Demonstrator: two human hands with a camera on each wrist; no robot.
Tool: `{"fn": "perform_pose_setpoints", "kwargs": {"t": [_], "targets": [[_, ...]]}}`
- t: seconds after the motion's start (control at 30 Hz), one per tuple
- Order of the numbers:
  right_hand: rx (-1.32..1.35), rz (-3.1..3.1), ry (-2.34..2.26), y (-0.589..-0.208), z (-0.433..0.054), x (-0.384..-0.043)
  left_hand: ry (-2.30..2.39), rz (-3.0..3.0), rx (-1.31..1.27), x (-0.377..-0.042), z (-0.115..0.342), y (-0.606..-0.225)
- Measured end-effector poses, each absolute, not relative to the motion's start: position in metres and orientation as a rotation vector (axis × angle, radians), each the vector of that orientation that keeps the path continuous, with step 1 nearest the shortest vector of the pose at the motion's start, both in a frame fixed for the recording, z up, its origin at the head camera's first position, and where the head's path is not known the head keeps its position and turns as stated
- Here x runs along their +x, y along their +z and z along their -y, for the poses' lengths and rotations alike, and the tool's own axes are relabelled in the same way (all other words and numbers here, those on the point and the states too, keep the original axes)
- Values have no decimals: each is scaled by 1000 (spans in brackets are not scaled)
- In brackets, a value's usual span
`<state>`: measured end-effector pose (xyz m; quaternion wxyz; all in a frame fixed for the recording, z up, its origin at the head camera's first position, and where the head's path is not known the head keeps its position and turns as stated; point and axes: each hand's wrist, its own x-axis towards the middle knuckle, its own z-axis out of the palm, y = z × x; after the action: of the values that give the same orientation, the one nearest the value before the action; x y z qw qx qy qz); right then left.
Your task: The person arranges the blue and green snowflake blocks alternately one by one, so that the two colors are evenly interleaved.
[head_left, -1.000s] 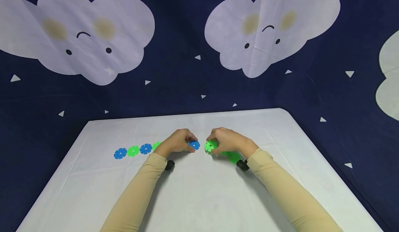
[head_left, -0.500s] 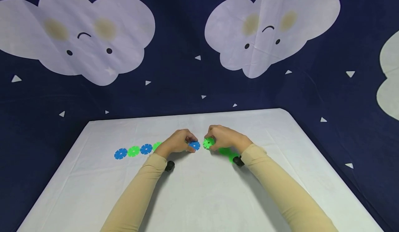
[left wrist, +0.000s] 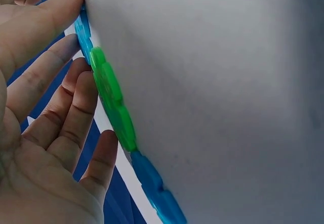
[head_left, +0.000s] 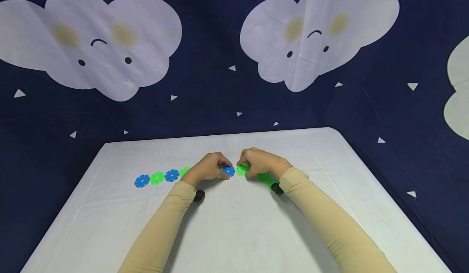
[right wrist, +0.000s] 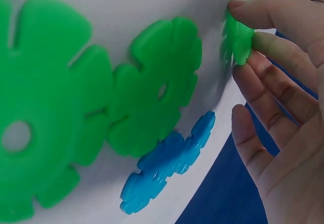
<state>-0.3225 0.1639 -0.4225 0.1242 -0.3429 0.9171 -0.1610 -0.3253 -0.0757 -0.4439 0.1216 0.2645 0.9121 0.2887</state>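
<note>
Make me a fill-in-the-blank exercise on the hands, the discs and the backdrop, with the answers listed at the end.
1. The left hand pinches one disc coloured ____.
2. The right hand pinches another disc coloured ____.
3. In the head view, the leftmost disc is ____.
4. Behind the white table, the dark blue cloth shows large, puffy white ____.

Missing words: blue; green; blue; clouds.
</note>
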Motion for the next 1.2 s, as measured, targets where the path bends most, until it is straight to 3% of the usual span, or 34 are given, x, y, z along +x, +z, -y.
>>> {"fn": "perform_pose_setpoints", "kwargs": {"t": [0.67, 1.2], "targets": [[-905, -2665, -525, -422, -169, -318, 853, -2657, 767, -324, 72, -447], [-782, -2719, -649, -400, -222, -319, 793, -2678, 772, -323, 71, -445]]}}
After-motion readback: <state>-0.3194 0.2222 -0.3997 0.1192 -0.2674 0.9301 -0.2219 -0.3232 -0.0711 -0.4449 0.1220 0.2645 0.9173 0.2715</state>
